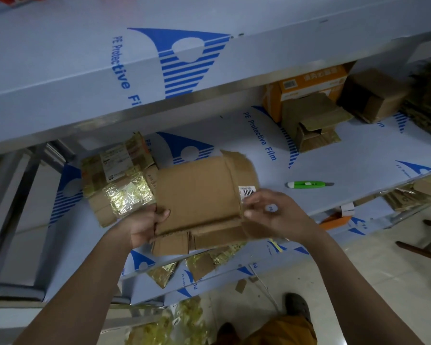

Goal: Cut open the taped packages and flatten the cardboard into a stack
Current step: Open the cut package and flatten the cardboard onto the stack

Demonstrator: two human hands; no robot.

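Observation:
A flattened brown cardboard box (199,195) lies on the blue-film shelf (358,155), on top of another flattened piece covered in gold tape (120,180). My left hand (144,225) grips the cardboard's left near edge, thumb on top. My right hand (274,215) is at its right edge beside a white label (246,192), fingers curled; the blur hides whether they pinch the flap. A green utility knife (309,184) lies on the shelf to the right, apart from both hands.
At the back right stand an orange box (306,83), an opened brown box (311,123) and another brown box (376,95). Gold tape scraps and cardboard bits (204,265) lie on the lower shelf and floor. An upper shelf (159,46) overhangs.

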